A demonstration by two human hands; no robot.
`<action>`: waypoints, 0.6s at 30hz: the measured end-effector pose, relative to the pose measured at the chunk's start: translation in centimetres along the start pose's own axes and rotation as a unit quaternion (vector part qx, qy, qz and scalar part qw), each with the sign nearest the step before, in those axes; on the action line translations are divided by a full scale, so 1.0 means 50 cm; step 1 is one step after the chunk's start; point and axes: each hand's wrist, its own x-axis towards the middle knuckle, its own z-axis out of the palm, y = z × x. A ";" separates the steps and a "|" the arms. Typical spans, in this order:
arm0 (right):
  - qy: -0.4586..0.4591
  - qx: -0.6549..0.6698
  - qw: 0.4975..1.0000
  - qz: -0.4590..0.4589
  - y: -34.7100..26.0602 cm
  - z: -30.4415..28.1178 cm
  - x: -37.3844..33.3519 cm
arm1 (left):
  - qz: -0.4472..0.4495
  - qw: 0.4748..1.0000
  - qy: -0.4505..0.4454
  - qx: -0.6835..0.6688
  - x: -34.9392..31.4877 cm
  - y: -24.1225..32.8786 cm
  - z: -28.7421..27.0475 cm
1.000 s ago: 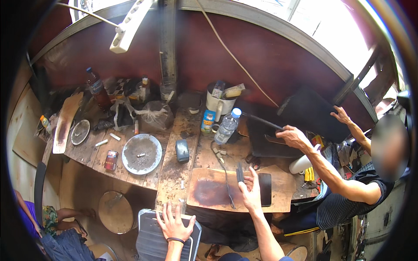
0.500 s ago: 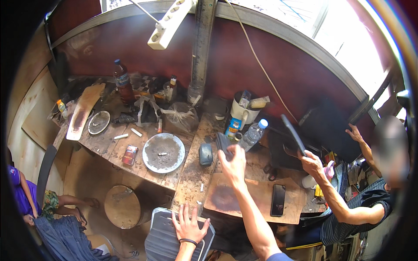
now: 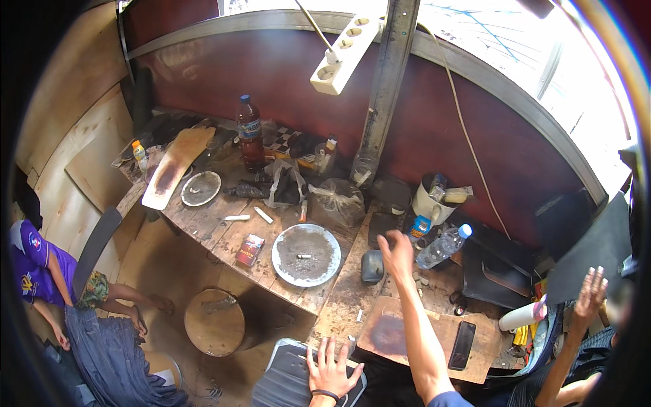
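Observation:
My left hand (image 3: 330, 371), a dark band at its wrist, lies flat with fingers spread on a dark grey ribbed panel (image 3: 288, 380) with a pale edge at the table's front. Over the table my right hand (image 3: 398, 256) is open, its fingers reaching toward a dark flat block (image 3: 384, 229) just beyond it. Part of that block is hidden behind the fingertips; whether they touch it I cannot tell. Left of this hand stands a small dark box (image 3: 372, 266). To its right lies a clear water bottle (image 3: 442, 247) with a blue cap, beside a blue packet (image 3: 420, 226).
A round ash-covered plate (image 3: 336, 252), a cigarette pack (image 3: 250, 250) and a dark drink bottle (image 3: 249, 136) stand leftward. A phone (image 3: 462, 345) lies on a scorched board (image 3: 386, 334). At right another person raises a hand (image 3: 591, 296) beside a dark sheet (image 3: 591, 247). Below is a round stool (image 3: 215, 321).
The view has swung, shifting the table rightward. My right hand has moved the dark block farther back and opened its fingers. The co-worker's hand and dark sheet have moved; my left hand stays on the panel.

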 end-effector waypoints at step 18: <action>-0.075 -0.147 0.966 0.199 0.120 -0.141 -0.180 | -0.013 1.000 0.003 0.016 0.004 0.016 0.003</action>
